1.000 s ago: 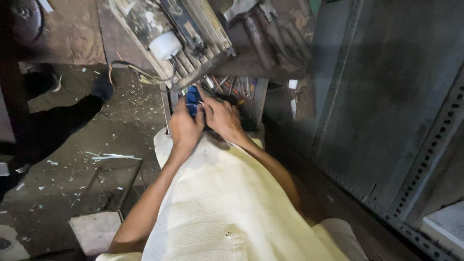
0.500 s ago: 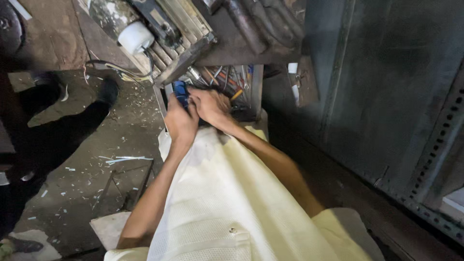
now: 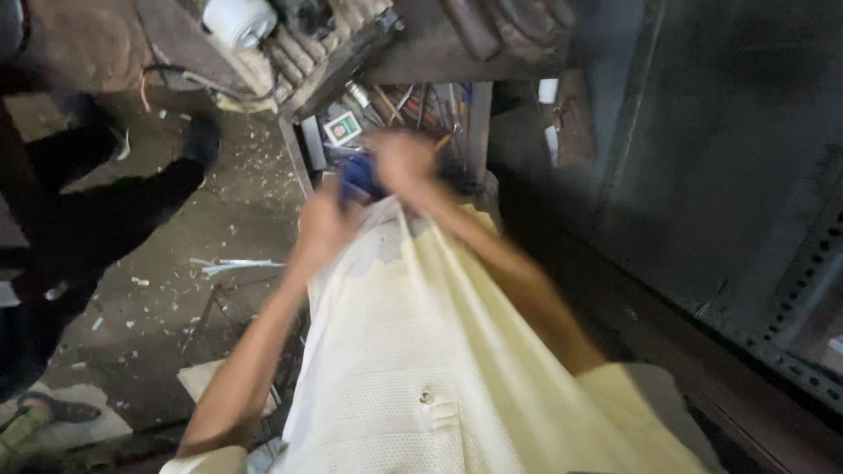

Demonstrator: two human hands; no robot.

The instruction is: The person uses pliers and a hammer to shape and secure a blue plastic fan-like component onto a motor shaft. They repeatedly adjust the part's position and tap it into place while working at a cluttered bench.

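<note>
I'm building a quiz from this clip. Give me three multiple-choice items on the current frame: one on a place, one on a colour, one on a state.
1. Where is the white roll?
A. Top of the frame, on the bench
B. On the floor by the dark shoe
C. In the left hand

2. What colour is the thing between the hands?
A. Red
B. Blue
C. Green

3. How do the hands stand?
A. Far apart, on the floor
B. One behind the back
C. Close together, at the blue thing, blurred

Answers:
1 A: the white roll lies on the bench at the top edge.
2 B: the blue thing shows between the left hand and the right hand.
3 C: both hands meet at it before the open shelf of tools; blur hides the grip.
</note>
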